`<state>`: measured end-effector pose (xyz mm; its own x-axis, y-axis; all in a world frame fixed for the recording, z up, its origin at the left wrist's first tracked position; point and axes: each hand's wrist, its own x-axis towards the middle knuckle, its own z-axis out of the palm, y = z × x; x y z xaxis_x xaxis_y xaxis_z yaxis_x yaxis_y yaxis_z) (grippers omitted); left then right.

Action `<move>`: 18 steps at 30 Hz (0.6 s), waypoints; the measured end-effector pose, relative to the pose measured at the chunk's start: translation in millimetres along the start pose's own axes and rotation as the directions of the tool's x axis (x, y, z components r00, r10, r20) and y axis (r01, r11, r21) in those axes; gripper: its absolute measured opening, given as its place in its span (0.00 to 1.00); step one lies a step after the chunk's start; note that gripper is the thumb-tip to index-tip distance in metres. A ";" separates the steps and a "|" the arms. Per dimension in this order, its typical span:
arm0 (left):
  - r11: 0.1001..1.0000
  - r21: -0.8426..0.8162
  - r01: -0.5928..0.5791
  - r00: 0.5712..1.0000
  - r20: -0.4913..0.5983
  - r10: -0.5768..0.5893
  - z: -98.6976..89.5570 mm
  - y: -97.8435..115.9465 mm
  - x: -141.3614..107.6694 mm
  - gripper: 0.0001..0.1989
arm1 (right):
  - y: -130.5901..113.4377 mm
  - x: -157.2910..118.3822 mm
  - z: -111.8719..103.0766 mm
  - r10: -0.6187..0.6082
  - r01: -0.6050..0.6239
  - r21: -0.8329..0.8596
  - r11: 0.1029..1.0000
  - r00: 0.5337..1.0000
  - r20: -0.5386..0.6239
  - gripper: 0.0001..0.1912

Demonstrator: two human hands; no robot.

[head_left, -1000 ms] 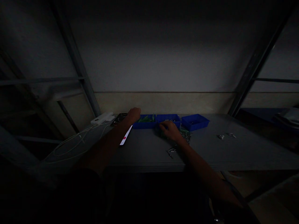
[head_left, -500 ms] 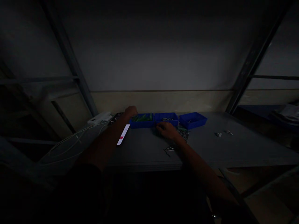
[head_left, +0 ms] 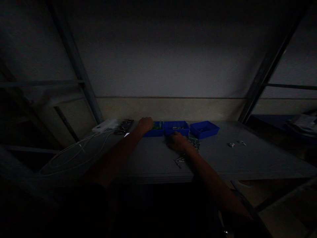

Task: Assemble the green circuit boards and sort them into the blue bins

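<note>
My left hand (head_left: 146,124) is over the left end of a blue bin (head_left: 153,133) that holds green pieces (head_left: 157,125). Its fingers point down and away, and their tips are hidden. In front of the middle blue bin (head_left: 176,131), my right hand (head_left: 178,142) hovers low near the tabletop with its fingers curled inward. Whatever it pinches is too dark to make out. Small metal parts (head_left: 177,128) lie in the middle bin. Beside my right wrist is a pile of slim metal parts (head_left: 195,144), with a few loose metal pins (head_left: 179,160) nearer the edge.
A third blue bin (head_left: 204,129) stands to the right with little inside. Two small metal pieces (head_left: 231,144) lie farther right on the grey table (head_left: 218,162). At left are a white power strip (head_left: 105,126), white cables (head_left: 81,148) and a dark tray (head_left: 125,126). A phone (head_left: 126,135) is mostly covered by my left forearm.
My left hand has moved right, further over the bin of green pieces, and its forearm now covers most of the phone. My right hand has shifted slightly down and stays curled.
</note>
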<state>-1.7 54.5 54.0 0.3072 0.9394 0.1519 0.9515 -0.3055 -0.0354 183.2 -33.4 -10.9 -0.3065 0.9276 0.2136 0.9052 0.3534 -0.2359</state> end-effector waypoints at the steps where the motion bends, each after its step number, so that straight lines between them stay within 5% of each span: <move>1: 1.000 0.015 0.025 1.000 -0.019 -0.025 -4.6 1.4 -3.0 0.16 | -0.4 -0.6 -0.1 0.008 -0.007 -0.026 1.000 1.000 0.012 0.22; 5: 0.990 0.028 0.136 0.975 -0.180 -0.129 -11.2 7.8 -25.5 0.19 | -5.9 -3.6 -3.6 0.020 -0.014 -0.110 0.994 0.998 0.053 0.20; 7: 0.996 -0.013 0.092 0.966 -0.242 -0.092 -3.2 13.8 -40.0 0.18 | -8.9 -4.8 -6.1 0.035 -0.026 -0.142 0.990 0.997 0.064 0.19; 11: 0.986 -0.157 -0.059 0.968 -0.249 0.018 24.0 33.1 -63.1 0.16 | -9.2 -4.9 -9.8 0.101 -0.094 -0.124 0.988 0.994 0.050 0.21; 18: 0.954 -0.284 -0.100 0.982 -0.180 0.049 44.8 58.6 -66.5 0.15 | -3.3 -3.4 -10.2 0.217 -0.212 -0.119 0.970 0.976 0.033 0.23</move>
<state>34.2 -18.8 -2.4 0.3465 0.8797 0.3257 0.8730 -0.4295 0.2312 184.2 -39.0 -1.2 -0.1123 0.9857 0.1259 0.9781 0.1320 -0.1612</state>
